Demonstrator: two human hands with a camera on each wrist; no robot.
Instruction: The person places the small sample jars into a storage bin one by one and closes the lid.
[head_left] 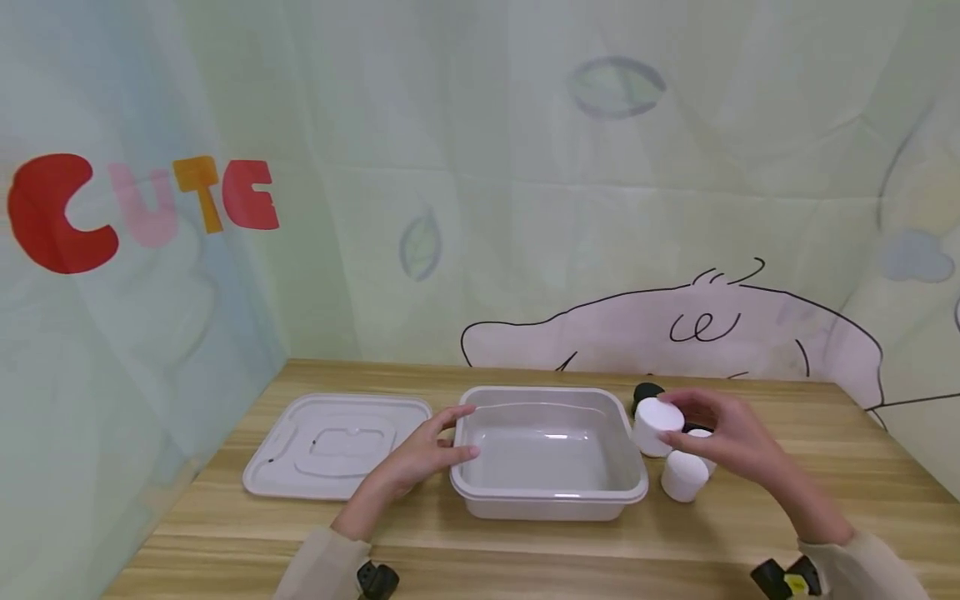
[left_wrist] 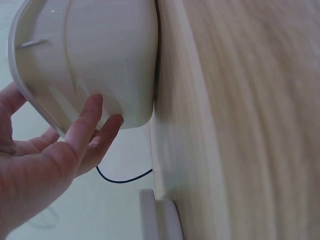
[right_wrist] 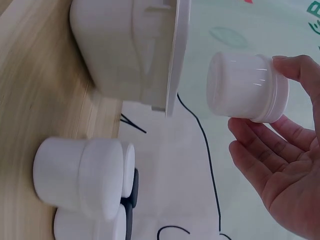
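Wooden table (head_left: 787, 517), one tub (head_left: 550, 492), left hand (head_left: 420, 454) relaxed, right hand (head_left: 738, 437) pinching one jar (head_left: 657, 423)

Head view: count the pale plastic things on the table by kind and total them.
White jars: 3, one held by the right hand, one partly hidden behind it
Tub: 1
Flat lid: 1
Total: 5

Your right hand (right_wrist: 280, 165) holds a white lidded jar (right_wrist: 246, 86) by its cap end in the air just beside the rim of the white plastic tub (right_wrist: 131, 50), with more white jars (right_wrist: 80, 175) on the wooden table (right_wrist: 35, 75) below.
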